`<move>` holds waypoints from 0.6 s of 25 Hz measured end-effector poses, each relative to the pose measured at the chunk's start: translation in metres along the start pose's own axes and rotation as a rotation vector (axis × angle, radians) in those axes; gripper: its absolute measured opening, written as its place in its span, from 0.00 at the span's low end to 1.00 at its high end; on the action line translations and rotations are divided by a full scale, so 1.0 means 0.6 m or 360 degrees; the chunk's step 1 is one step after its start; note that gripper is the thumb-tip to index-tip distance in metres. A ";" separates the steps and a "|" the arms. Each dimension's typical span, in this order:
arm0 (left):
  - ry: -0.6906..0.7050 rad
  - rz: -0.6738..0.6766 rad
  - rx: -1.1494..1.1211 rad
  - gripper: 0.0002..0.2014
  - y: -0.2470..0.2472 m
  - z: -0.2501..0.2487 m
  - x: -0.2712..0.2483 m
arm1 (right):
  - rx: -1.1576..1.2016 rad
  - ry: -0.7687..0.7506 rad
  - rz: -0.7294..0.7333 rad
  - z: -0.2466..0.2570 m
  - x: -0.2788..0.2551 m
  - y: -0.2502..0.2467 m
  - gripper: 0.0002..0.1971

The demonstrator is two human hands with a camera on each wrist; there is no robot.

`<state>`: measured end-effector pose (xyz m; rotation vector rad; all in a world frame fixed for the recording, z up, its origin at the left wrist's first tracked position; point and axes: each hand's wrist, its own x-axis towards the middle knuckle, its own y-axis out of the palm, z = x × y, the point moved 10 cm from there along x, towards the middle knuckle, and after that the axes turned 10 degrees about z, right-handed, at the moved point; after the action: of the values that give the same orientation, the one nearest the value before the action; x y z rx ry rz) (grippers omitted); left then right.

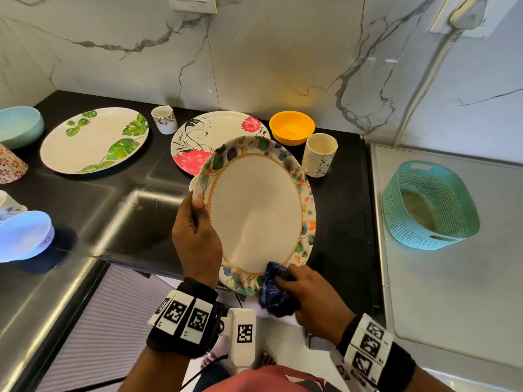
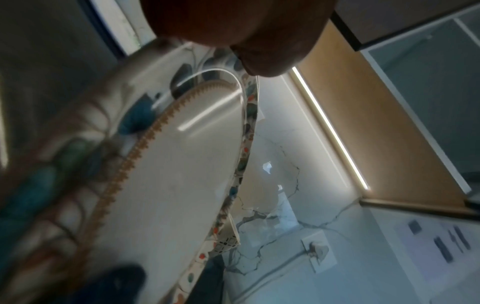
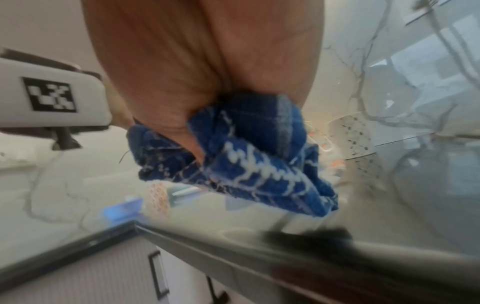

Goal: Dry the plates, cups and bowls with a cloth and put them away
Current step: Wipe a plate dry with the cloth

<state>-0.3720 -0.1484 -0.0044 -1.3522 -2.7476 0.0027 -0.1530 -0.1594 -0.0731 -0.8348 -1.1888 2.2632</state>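
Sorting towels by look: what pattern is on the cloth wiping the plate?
The cloth is dark blue with pale wavy lines; the right wrist view shows it best.

Both hands are bare. The left hand (image 1: pixel 196 239) has a black wristband (image 1: pixel 181 332) behind it, ringed with white blocks that each carry a black square code marker. Just beside that band, toward the body, sits a white box-shaped camera housing (image 1: pixel 243 335) with one more code marker on its face and a thin black cable trailing below it. The right hand (image 1: pixel 317 298) has a matching black band (image 1: pixel 373 355) with white coded blocks. Nearest the body shows a reddish-pink garment (image 1: pixel 263 380).
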 end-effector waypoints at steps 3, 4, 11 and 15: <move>-0.0143 -0.0012 -0.0172 0.12 -0.005 0.026 -0.001 | 0.0285 -0.0091 0.0077 0.022 0.005 0.000 0.26; -0.0191 -0.0012 -0.0229 0.12 -0.009 0.032 -0.001 | 0.0549 -0.0067 0.0103 0.010 0.006 -0.007 0.25; -0.0296 0.0152 -0.0325 0.16 -0.010 0.045 -0.004 | 0.1058 -0.0223 -0.0754 -0.037 -0.001 -0.173 0.30; -0.0233 0.0261 -0.0428 0.16 0.015 0.019 -0.008 | 0.0655 -0.0399 -0.0874 0.028 0.055 -0.232 0.32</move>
<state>-0.3625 -0.1463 -0.0165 -1.7058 -2.8262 -0.2786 -0.1731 -0.0745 0.0416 -0.0530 -0.8606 2.0623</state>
